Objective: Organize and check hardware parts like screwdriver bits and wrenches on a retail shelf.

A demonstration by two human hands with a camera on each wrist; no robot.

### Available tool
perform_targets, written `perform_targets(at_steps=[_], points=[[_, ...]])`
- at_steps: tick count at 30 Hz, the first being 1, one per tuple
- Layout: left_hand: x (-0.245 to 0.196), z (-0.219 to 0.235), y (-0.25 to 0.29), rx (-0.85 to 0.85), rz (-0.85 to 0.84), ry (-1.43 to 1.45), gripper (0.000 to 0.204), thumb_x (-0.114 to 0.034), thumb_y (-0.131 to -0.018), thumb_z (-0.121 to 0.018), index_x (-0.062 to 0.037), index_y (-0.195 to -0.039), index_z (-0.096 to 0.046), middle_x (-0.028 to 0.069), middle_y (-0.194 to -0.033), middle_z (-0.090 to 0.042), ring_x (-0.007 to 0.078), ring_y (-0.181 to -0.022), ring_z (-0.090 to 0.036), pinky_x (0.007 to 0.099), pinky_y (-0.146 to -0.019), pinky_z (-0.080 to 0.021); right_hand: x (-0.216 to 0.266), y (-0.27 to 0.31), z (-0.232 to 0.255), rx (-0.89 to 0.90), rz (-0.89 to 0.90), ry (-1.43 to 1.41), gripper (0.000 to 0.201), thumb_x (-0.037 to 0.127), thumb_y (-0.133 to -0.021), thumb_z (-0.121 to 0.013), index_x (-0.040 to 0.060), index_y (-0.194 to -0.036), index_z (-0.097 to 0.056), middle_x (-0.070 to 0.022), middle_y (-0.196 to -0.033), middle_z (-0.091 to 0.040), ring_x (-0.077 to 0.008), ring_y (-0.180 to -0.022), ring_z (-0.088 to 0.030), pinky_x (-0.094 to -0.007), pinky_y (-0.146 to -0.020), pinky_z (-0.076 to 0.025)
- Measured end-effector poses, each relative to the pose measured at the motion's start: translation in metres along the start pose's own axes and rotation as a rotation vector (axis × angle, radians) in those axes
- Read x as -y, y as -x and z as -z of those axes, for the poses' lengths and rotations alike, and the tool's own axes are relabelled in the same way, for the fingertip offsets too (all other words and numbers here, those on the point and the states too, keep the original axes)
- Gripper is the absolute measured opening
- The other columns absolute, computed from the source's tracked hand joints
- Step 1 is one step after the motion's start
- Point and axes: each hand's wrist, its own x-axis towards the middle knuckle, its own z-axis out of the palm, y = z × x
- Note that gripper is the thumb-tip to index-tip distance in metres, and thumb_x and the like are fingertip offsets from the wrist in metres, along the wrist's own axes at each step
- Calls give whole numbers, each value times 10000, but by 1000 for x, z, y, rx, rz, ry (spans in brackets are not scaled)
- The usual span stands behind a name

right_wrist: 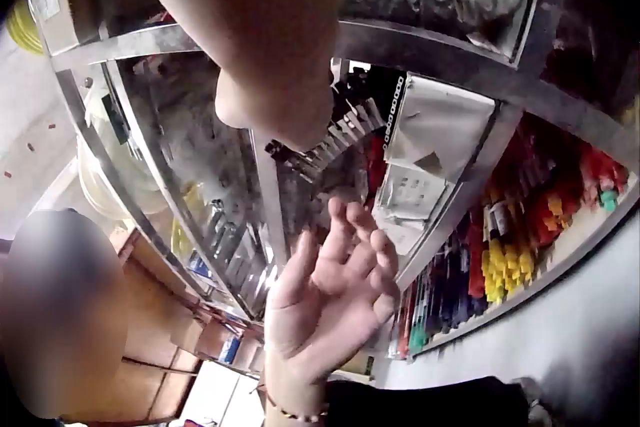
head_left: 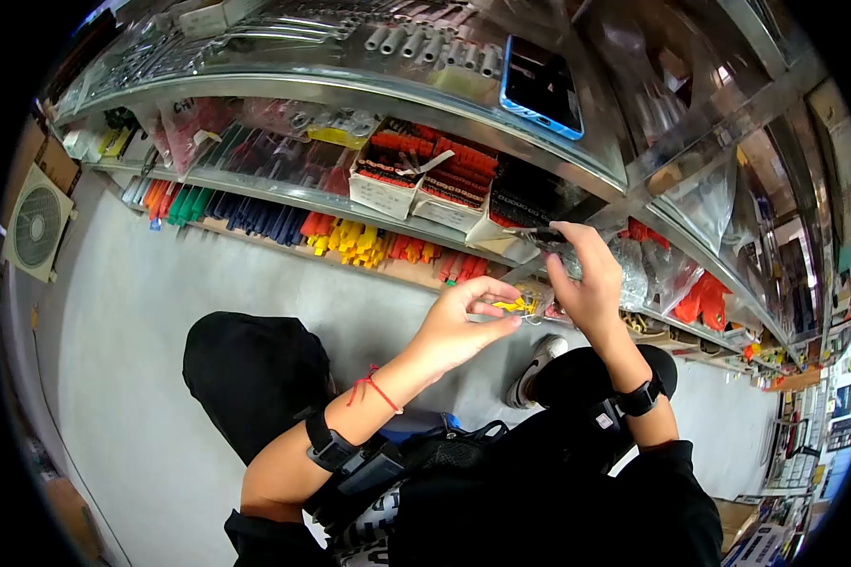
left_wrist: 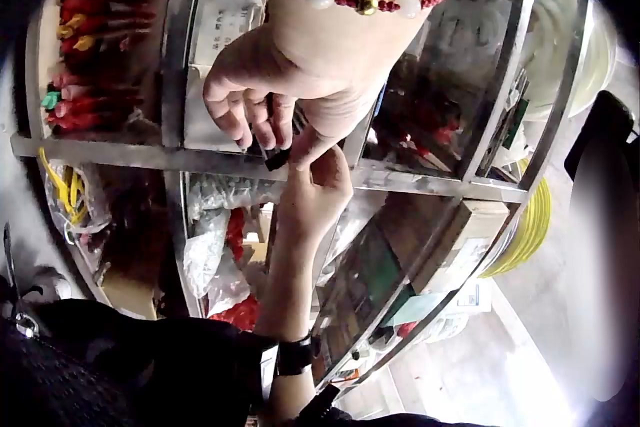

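Note:
My right hand [head_left: 591, 279] pinches a small dark item [head_left: 544, 236] between thumb and index finger, in front of the shelf. In the right wrist view, a row of short metallic pieces [right_wrist: 335, 147] shows beside the right hand [right_wrist: 280, 107]. My left hand [head_left: 463, 321] is a little lower and to the left, palm turned up and fingers loosely bent, holding nothing visible. The left wrist view shows the left hand [left_wrist: 290, 82] over the right hand [left_wrist: 315, 192], with a black piece [left_wrist: 277, 159] by their fingertips; its full shape is hidden.
White boxes of red and black packs [head_left: 383, 194] stand on the shelf behind the hands. Yellow-handled items [head_left: 350, 241] lie on the level below. A blue-edged phone [head_left: 542, 85] rests on the glass top, near metal sockets [head_left: 435, 45]. A metal shelf edge [head_left: 350, 90] runs across.

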Motion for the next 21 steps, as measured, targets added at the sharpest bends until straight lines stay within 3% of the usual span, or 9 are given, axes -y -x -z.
perform_targets(at_steps=[6,21], points=[[3,3,5,24,-39,33,291,-104,-743,-661,-43,-1007,-555,2,-975,-558,79,-859,-505,212,-698,-425,0,-8,-10,67,76,133,318,50,-671,-641,29,-980,-571,-106,-887,-547,-272,-801,-537,-347,-694,-446],[1,5,12,25,-80,-41,289,-123,-734,-664,-53,-998,-571,4,-991,-582,101,-853,-517,250,-744,-434,2,-37,-15,131,9,224,269,110,-666,-661,23,-914,-605,-116,-838,-563,-302,-792,-549,-366,-700,-453]])
